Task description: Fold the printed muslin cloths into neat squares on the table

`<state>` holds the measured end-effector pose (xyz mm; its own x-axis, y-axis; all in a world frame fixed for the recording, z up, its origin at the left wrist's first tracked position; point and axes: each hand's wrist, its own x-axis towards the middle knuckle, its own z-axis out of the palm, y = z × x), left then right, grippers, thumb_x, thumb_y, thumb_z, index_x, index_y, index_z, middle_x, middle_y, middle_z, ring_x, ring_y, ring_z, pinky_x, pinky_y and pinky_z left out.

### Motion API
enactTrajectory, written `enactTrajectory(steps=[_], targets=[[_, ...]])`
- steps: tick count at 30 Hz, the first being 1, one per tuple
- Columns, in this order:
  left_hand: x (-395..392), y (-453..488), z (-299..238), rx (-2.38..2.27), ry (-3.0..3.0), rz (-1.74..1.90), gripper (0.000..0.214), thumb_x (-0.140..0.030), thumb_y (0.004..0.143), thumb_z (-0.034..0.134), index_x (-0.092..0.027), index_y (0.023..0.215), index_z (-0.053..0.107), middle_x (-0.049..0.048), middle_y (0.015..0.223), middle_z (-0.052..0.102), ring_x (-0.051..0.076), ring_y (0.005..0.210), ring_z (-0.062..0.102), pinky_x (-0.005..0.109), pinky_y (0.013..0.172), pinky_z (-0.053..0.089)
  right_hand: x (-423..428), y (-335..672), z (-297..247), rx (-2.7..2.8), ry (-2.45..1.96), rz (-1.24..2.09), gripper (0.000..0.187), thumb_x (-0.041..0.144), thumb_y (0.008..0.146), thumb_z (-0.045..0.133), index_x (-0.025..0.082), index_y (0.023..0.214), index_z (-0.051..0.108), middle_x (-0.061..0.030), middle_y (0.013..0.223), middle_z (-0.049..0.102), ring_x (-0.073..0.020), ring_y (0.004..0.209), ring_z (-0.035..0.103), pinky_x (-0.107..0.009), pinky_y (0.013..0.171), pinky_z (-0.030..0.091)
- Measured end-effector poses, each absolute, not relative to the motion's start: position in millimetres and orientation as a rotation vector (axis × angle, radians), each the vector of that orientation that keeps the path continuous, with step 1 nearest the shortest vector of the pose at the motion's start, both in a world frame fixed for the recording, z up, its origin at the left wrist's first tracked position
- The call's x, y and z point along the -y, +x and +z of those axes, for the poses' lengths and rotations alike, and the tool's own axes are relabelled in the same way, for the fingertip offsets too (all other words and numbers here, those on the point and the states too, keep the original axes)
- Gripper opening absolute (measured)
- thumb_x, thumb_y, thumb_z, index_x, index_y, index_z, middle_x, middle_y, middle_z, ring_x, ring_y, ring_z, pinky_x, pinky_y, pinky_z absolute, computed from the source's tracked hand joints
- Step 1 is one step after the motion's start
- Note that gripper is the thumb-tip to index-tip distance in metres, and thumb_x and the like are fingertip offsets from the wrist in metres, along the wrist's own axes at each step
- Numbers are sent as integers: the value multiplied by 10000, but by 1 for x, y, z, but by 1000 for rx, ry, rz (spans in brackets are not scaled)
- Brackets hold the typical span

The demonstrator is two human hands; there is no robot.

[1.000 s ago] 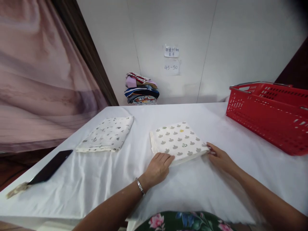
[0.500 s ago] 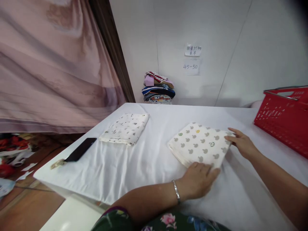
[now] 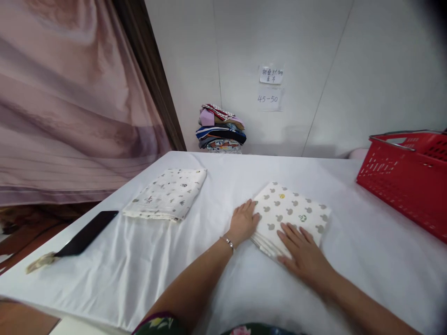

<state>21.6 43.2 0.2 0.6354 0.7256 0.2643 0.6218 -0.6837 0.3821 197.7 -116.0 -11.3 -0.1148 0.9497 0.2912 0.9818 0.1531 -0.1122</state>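
A folded cream cloth with grey shapes [image 3: 295,211] lies in the middle of the white-covered table [image 3: 195,251]. My left hand [image 3: 242,222] rests against its left edge, fingers stretched out, a bracelet at the wrist. My right hand [image 3: 303,253] lies flat on the cloth's near corner with fingers spread. Neither hand holds anything. A second folded cloth with small prints [image 3: 167,194] lies to the left, apart from both hands.
A red plastic basket [image 3: 405,177] stands at the right edge of the table. A black phone [image 3: 87,238] lies near the left edge. A pile of folded clothes [image 3: 220,128] sits against the back wall. A pink curtain [image 3: 70,102] hangs at left.
The cloth has been turned and shifted. My left hand moved from its near edge to its left edge. My right hand came from the far right corner onto the near corner.
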Motion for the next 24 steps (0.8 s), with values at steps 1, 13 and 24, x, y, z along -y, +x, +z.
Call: enactTrajectory(steps=[1, 13, 24], targets=[[-46, 21, -5, -1107, 2578, 575, 449, -325, 909, 378, -183, 1334, 403, 88, 1414, 398, 217, 1283, 373, 407, 1067, 285, 119, 192, -15, 2196, -1853, -167, 548, 497, 883, 414, 226, 1359, 416, -90, 1436, 361, -277, 1331, 290, -509, 1074, 235], [-59, 21, 2, -1116, 2445, 491, 420, -346, 911, 347, -212, 1287, 478, 53, 1304, 524, 213, 1158, 483, 344, 989, 365, 165, 194, -32, 1913, -1901, -7, 536, 411, 888, 447, 262, 1396, 360, -33, 1480, 267, -262, 1367, 200, -518, 1106, 183], [-41, 15, 22, -1359, 2272, 184, 359, -371, 907, 317, -163, 1128, 509, 136, 1052, 630, 251, 971, 601, 335, 805, 436, 130, 246, -11, 769, -1818, 691, 860, 489, 703, 620, 206, 1437, 272, -61, 1435, 363, -252, 1292, 368, -369, 1076, 302]])
